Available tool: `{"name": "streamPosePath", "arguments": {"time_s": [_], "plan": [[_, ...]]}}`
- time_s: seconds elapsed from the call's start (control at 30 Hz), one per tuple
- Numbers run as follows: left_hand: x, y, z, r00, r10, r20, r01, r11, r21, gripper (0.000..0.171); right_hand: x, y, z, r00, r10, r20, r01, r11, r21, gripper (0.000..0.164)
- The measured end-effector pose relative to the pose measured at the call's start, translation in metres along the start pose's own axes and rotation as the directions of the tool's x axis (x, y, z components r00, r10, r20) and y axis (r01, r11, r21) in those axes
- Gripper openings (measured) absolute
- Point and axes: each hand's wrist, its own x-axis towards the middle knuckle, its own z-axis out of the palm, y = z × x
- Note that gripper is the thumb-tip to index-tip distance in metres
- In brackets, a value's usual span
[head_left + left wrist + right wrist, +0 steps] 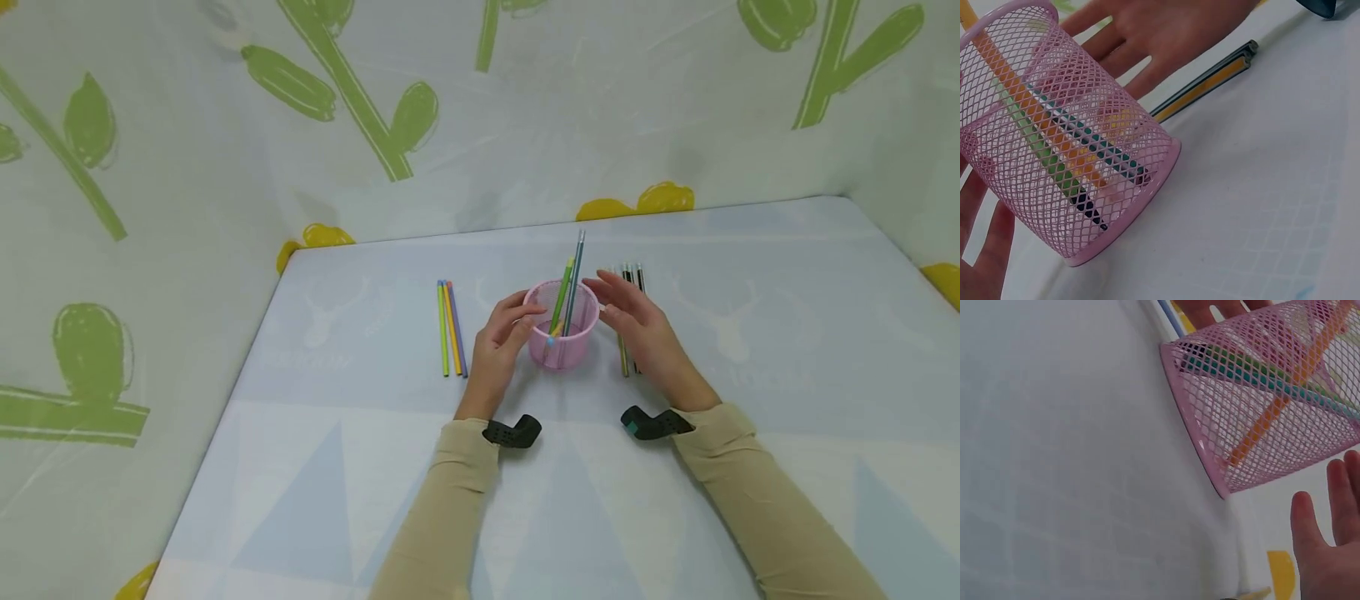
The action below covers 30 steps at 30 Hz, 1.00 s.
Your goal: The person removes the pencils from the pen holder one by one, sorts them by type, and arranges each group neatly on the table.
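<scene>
A pink mesh pencil cup [572, 355] stands upright on the table between the two hands. Leaning inside it are a green pencil [559, 293], a tall teal pencil [577, 271] and a shorter orange pencil [1260, 428]. The left hand [498, 354] is at the cup's left side, its relaxed fingers right at the rim in the head view. On the other side, the right hand [651, 337] is held with its fingers extended beside the wall. In the right wrist view, the right fingers [1307, 519] show a gap from the mesh.
Left of the cup lie a lime pencil [443, 329], an orange-yellow pencil [453, 329] and a purple pencil [457, 333] side by side. Several dark and gold pencils [623, 358] lie partly hidden by the right hand. A leaf-patterned wall covering [525, 150] rises behind the table [315, 483].
</scene>
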Motion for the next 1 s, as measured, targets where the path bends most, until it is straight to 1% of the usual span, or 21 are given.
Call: {"name": "streamPosePath", "arguments": {"time_s": [0.03, 0.1, 0.17, 0.23, 0.37, 0.47, 0.53, 0.6, 0.7, 0.8, 0.87, 1.0], "plan": [[0.0, 0.0, 0.0, 1.0, -0.002, 0.003, 0.002, 1.0, 0.011, 0.027, 0.0, -0.001, 0.003, 0.999, 0.024, 0.022, -0.023, 0.999, -0.03, 0.05], [0.0, 0.001, 0.0, 1.0, -0.007, 0.014, 0.007, 0.999, 0.033, 0.028, 0.001, -0.002, 0.006, 0.996, 0.068, 0.058, -0.066, 0.997, -0.042, 0.056], [0.0, 0.001, 0.0, 0.999, -0.003, 0.037, 0.001, 0.999, 0.038, 0.03, 0.002, 0.0, 0.009, 0.992, 0.097, 0.083, -0.094, 0.995, -0.036, 0.063], [0.0, 0.002, 0.0, 0.997, 0.01, 0.076, -0.013, 0.999, 0.039, 0.033, 0.003, 0.003, 0.009, 0.989, 0.11, 0.098, -0.108, 0.994, -0.025, 0.068], [0.002, 0.004, 0.001, 0.987, 0.053, 0.15, -0.056, 0.998, 0.017, 0.043, 0.006, 0.013, 0.009, 0.99, 0.074, 0.122, -0.08, 0.996, 0.044, 0.079], [0.002, 0.005, 0.002, 0.984, 0.041, 0.175, -0.05, 0.998, 0.047, 0.048, 0.009, 0.023, 0.01, 0.988, 0.067, 0.137, -0.074, 0.996, 0.046, 0.085], [0.002, 0.007, 0.003, 0.984, 0.019, 0.176, -0.033, 0.997, 0.075, 0.045, 0.01, 0.029, 0.011, 0.985, 0.093, 0.144, -0.095, 0.995, 0.008, 0.087], [0.001, 0.008, 0.004, 0.985, 0.012, 0.172, -0.029, 0.995, 0.1, 0.038, 0.011, 0.033, 0.012, 0.982, 0.121, 0.147, -0.118, 0.993, -0.027, 0.088], [0.002, 0.012, 0.006, 0.985, 0.042, 0.17, -0.066, 0.988, 0.138, 0.027, 0.011, 0.036, 0.013, 0.98, 0.144, 0.138, -0.138, 0.989, -0.056, 0.087], [0.004, 0.015, 0.007, 0.98, 0.077, 0.185, -0.108, 0.98, 0.169, 0.023, 0.012, 0.036, 0.013, 0.981, 0.144, 0.13, -0.137, 0.989, -0.062, 0.088], [0.004, 0.016, 0.008, 0.977, 0.08, 0.2, -0.117, 0.976, 0.183, 0.022, 0.012, 0.036, 0.013, 0.98, 0.147, 0.132, -0.139, 0.988, -0.07, 0.089], [0.003, 0.019, 0.008, 0.975, 0.067, 0.213, -0.11, 0.974, 0.196, 0.017, 0.012, 0.037, 0.013, 0.979, 0.158, 0.132, -0.149, 0.986, -0.08, 0.089]]}}
